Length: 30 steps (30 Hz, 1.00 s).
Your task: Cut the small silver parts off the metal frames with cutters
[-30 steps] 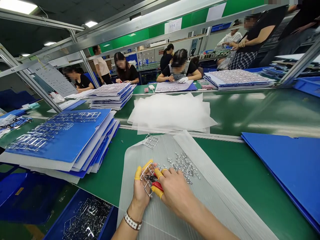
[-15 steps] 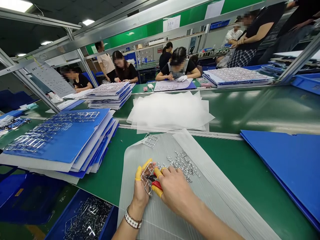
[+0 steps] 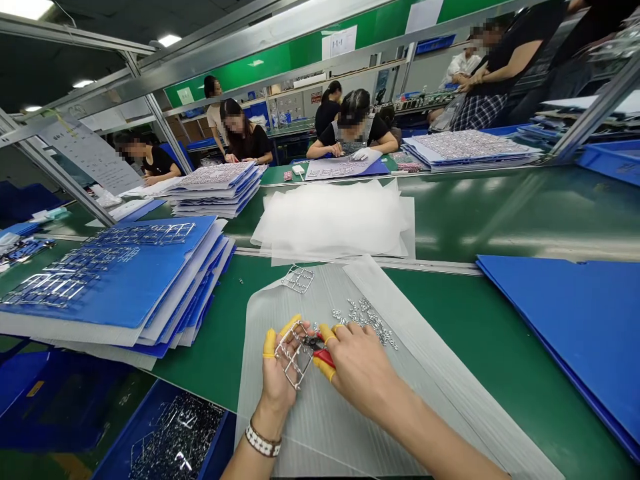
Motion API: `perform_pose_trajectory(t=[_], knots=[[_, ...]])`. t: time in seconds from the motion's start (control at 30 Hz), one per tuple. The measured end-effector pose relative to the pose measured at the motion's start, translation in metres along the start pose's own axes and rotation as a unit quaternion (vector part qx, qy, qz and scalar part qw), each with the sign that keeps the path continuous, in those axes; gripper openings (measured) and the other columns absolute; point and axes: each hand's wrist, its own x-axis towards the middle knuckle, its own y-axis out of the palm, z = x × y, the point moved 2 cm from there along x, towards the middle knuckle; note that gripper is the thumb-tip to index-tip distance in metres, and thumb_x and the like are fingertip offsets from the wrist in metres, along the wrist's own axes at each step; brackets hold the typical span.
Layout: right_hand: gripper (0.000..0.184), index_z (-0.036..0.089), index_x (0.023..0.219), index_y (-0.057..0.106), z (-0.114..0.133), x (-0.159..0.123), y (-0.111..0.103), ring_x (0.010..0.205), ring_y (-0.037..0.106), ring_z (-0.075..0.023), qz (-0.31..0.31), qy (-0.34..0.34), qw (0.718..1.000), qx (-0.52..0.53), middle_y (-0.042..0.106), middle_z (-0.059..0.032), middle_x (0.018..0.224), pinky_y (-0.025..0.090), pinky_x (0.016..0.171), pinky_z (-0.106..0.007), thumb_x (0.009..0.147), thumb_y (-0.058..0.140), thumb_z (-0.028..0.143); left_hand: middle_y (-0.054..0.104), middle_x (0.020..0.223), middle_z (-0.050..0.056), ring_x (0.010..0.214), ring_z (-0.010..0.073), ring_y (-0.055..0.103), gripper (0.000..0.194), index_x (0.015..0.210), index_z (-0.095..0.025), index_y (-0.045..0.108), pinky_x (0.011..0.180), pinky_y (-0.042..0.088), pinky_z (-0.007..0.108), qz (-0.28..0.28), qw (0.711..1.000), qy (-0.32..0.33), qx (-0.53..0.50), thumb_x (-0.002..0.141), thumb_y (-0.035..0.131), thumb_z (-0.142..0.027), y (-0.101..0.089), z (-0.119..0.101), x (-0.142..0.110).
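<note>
My left hand (image 3: 278,380), with yellow finger covers, is closed on a shiny silver sprue frame (image 3: 295,360) with small parts inside its grid. My right hand (image 3: 357,357), also in yellow finger covers, grips red-handled nippers (image 3: 323,351). Their dark jaws are at the right side of the frame; whether they touch it I cannot tell. Beyond my hands, a heap of small silver parts (image 3: 373,323) lies on a translucent foam sheet (image 3: 270,307). Another silver frame (image 3: 299,279) lies at the sheet's far end.
At left, silver frames rest on a stack of blue boards (image 3: 165,280) with white sheets between. Below the table edge stands a blue bin (image 3: 113,460) of sprue scraps. White foam sheets (image 3: 330,220) lie ahead, a blue board (image 3: 565,300) at right. Co-workers sit across the bench.
The nippers and my right hand have moved slightly right, away from the middle of the frame. My left hand has turned the frame so more of its grid shows.
</note>
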Motion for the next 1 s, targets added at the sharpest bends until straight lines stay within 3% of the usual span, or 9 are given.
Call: perform_pose_trajectory(t=[0.37, 1.0], knots=[[0.028, 0.017, 0.093, 0.063, -0.0028, 0.004, 0.0, 0.084, 0.055, -0.0267, -0.007, 0.01, 1.0, 0.015, 0.061, -0.0103, 0.087, 0.033, 0.07, -0.037, 0.09, 0.049, 0.041, 0.068, 0.105, 0.015, 0.11, 0.0278, 0.057, 0.051, 0.108, -0.01, 0.066, 0.097, 0.039, 0.037, -0.009, 1.0, -0.011, 0.01, 0.086, 0.043, -0.05, 0.003, 0.0029, -0.0021], [0.023, 0.017, 0.089, 0.063, -0.0007, 0.005, 0.0012, 0.077, 0.057, -0.026, 0.006, 0.003, 1.0, 0.005, 0.061, -0.0089, 0.081, 0.036, 0.066, -0.035, 0.089, 0.05, 0.035, 0.069, 0.102, 0.012, 0.107, 0.0272, 0.058, 0.047, 0.104, -0.013, 0.068, 0.097, 0.04, 0.039, -0.013, 1.0, -0.006, 0.02, 0.084, 0.045, -0.049, 0.0019, 0.0055, -0.0017]])
